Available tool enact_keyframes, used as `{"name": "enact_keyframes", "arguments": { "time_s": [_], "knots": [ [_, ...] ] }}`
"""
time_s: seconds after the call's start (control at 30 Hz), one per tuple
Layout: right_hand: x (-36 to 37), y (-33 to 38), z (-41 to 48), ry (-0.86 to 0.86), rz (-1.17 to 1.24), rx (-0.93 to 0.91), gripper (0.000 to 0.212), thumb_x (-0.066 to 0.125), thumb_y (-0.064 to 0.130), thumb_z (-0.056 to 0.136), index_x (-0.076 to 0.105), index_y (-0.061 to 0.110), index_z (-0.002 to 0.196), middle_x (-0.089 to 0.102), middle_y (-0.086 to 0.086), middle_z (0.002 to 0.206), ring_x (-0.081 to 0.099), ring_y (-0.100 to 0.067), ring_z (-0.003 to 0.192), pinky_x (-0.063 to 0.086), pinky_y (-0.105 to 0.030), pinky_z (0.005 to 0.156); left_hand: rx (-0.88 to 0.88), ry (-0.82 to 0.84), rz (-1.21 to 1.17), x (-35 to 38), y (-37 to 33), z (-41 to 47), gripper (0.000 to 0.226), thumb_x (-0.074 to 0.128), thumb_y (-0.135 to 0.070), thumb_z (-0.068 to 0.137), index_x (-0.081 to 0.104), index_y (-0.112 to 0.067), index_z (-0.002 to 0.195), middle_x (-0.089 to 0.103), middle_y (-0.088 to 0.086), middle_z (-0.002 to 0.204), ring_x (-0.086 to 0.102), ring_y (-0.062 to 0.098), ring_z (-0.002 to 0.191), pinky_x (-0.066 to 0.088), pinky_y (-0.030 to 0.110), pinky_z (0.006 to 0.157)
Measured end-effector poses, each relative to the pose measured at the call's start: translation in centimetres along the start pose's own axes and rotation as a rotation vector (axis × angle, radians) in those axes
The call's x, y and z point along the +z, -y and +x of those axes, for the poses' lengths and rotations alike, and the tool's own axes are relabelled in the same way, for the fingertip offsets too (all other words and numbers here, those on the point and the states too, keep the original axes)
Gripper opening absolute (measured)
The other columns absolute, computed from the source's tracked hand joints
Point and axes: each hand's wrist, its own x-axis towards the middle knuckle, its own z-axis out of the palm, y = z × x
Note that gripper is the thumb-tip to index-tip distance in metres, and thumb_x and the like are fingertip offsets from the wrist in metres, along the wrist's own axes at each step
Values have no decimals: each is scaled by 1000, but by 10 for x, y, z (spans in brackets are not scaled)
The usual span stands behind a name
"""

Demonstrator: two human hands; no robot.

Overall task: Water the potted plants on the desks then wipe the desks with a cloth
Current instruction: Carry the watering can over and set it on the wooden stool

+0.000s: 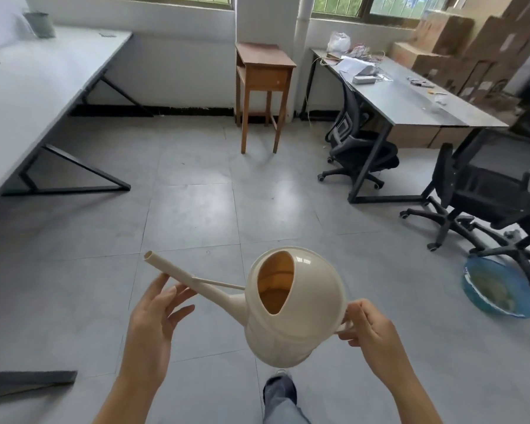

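1. Grey floor tiles (196, 209) are seen beneath the watering can (291, 304), which is held in mid-air with its spout aimed left and away from the person.
2. At the can's right, the handle is wrapped by the curled fingers of the right grip (371, 328). At the can's left, the left grip (153, 319) is spread, with straight fingers touching the spout from below.
3. Right of the can, a blue basin (499, 289) lies on the floor near black office chairs (358, 148).
4. Far beyond the can and to its left, a grey pot (40, 24) stands on the pale desk (43, 87). It is blurred, so a plant cannot be made out.
5. The step in hand is judged to be the carry towards that pot. The can is best held level, and tipped slowly only once the spout end is over the soil, so the desk is not flooded.
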Motion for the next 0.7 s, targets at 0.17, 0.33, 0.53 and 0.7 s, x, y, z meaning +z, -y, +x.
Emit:
{"name": "enact_keyframes", "arguments": {
  "time_s": [0.17, 0.33, 0.53, 0.7],
  "knots": [
    [-30, 0, 105, 47, -27, -56, 65, 32, 75, 58, 58, 18, 75, 67, 0, 69, 66, -15, 62, 50, -35, 64, 32, -75, -8, 73, 6, 61, 37, 36, -8, 94, 52, -14, 127, 67, 9, 99, 62, 26, 102, 47, 33, 79],
    [-67, 12, 203, 92, -12, -86, 63, 38, 75, 68, 58, 15, 76, 65, 0, 70, 67, -25, 70, 51, -43, 70, 36, -110, -22, 143, 4, 123, 35, 39, -10, 93, 53, -8, 125, 67, 12, 103, 63, 26, 100, 46, 32, 77],
    [-80, 24, 309, 136, -5, -70, 47, 42, 60, 81, 55, 15, 73, 63, 0, 72, 65, -33, 72, 48, -34, 64, 26, -135, -25, 200, 4, 208, 34, 38, -10, 93, 54, -7, 123, 67, 8, 98, 62, 26, 100, 45, 32, 77],
    [-77, 34, 407, 178, 5, -60, 48, 39, 57, 84, 54, 12, 76, 61, 0, 73, 60, -23, 66, 45, -29, 61, 30, -137, -31, 240, 6, 295, 32, 38, -11, 94, 55, -11, 121, 67, 6, 99, 62, 26, 101, 45, 32, 77]
  ]
}}
